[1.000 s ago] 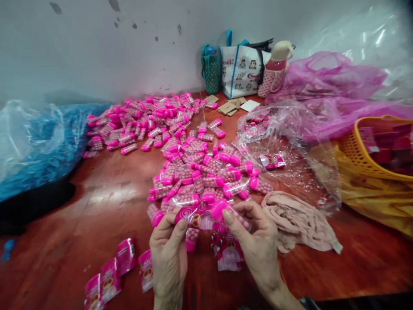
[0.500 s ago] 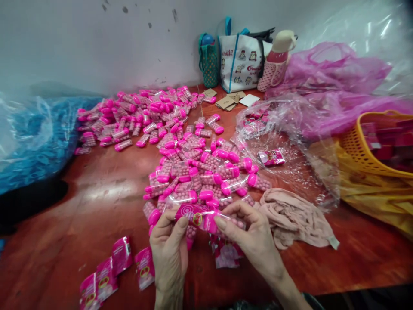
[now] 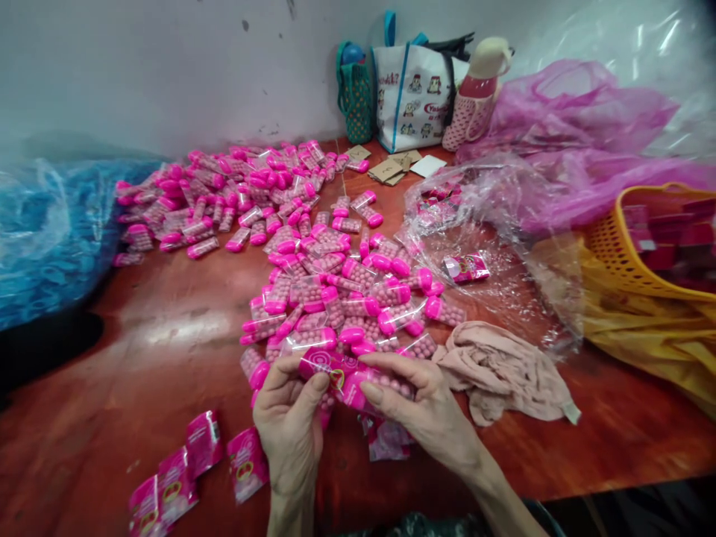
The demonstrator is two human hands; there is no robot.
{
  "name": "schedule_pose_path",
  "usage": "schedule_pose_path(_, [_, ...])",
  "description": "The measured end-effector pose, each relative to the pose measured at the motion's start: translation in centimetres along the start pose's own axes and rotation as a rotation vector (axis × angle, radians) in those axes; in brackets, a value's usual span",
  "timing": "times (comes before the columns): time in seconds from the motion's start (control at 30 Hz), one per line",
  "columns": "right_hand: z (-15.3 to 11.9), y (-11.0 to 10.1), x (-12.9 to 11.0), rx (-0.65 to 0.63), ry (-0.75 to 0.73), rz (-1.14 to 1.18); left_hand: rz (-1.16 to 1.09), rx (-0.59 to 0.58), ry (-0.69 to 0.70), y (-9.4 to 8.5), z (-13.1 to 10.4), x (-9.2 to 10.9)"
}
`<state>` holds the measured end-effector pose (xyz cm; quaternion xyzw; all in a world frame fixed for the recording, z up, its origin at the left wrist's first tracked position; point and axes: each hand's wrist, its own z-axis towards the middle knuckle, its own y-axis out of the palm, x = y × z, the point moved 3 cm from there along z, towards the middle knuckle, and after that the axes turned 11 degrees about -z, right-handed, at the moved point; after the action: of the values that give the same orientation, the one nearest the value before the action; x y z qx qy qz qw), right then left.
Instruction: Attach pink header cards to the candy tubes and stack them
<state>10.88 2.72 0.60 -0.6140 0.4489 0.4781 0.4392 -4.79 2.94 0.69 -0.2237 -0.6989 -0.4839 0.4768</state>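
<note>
My left hand (image 3: 289, 429) pinches a printed pink label sleeve (image 3: 318, 362) between thumb and fingers. My right hand (image 3: 430, 414) grips a small clear bottle (image 3: 391, 382) of pale pink beads, its pink end pointing left at the sleeve. Sleeve and bottle overlap between the hands; how far one sits inside the other I cannot tell. Just beyond lies a heap of similar pink-capped bottles (image 3: 335, 298). More printed sleeves (image 3: 390, 436) lie under my right hand, and several flat pink printed pieces (image 3: 177, 485) rest left of my left hand.
A second bottle pile (image 3: 224, 186) spreads toward the wall. A blue-filled plastic bag (image 3: 53, 246) sits left. Rightward are a crumpled cloth (image 3: 506, 369), clear plastic (image 3: 503, 224), a yellow basket (image 3: 626, 253) and pink bags (image 3: 582, 119). A white tote (image 3: 411, 97) stands behind cardboard pieces (image 3: 391, 168).
My right hand has come slightly closer to my left, and the bottle now lies more slanted against the sleeve. Both hands keep their holds. The whole view has shifted a little.
</note>
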Motion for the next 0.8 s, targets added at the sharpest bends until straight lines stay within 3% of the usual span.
schedule_pose_path(0.1, [0.1,0.6,0.4,0.079,-0.046,-0.014,0.013,0.060,0.115,0.6,-0.4,0.2])
schedule_pose_path(0.17, [0.1,1.0,0.6,0.132,-0.077,-0.009,-0.021,0.110,0.112,0.8,-0.8,0.1])
schedule_pose_path(0.37, [0.1,1.5,0.2,0.213,-0.212,-0.103,-0.156,0.059,-0.365,1.3,-1.5,-1.5])
schedule_pose_path(0.6, [-0.2,1.5,-0.2,0.289,-0.293,-0.205,-0.246,0.140,-0.460,2.0,-2.2,-2.3])
schedule_pose_path(0.67, [-0.3,1.5,-0.2,0.277,-0.269,-0.202,-0.281,0.179,-0.490,1.9,-2.4,-2.5])
schedule_pose_path(0.8, [-0.6,1.5,0.2,0.155,-0.046,-0.152,-0.277,0.208,-0.522,1.4,-2.3,-2.7])
